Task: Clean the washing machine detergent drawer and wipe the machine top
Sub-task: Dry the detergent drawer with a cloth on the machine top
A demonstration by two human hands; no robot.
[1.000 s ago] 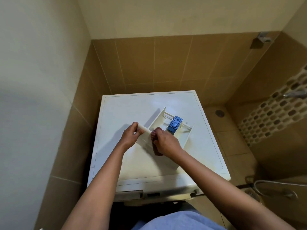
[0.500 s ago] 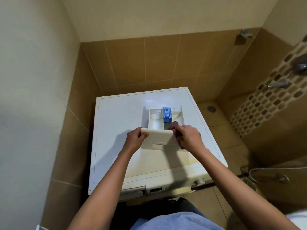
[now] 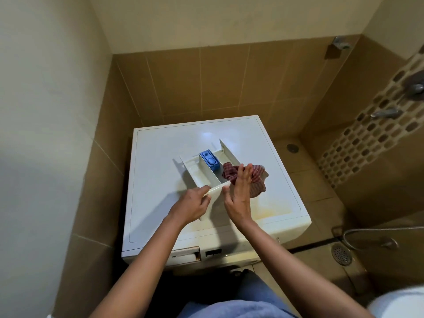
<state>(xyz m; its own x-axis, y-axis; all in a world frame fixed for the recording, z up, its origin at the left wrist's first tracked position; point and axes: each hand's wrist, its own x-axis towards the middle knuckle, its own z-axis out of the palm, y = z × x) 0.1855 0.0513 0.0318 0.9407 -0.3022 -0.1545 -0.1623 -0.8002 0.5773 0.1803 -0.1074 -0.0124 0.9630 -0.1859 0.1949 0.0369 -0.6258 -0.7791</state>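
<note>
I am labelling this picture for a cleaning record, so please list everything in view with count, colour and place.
white washing machine: one, white with yellowish stains, in the tiled corner
white plastic detergent drawer: one, white, lying on the machine top
blue plastic insert: one, blue, at the drawer's far end
red checked cloth: one, red, at the drawer's right side
round metal floor drains: two, grey, floor at right
metal shower hose: one, silver, floor at right
left hand: one, fingers grip the drawer's front panel
right hand: one, fingers hold the cloth
</note>
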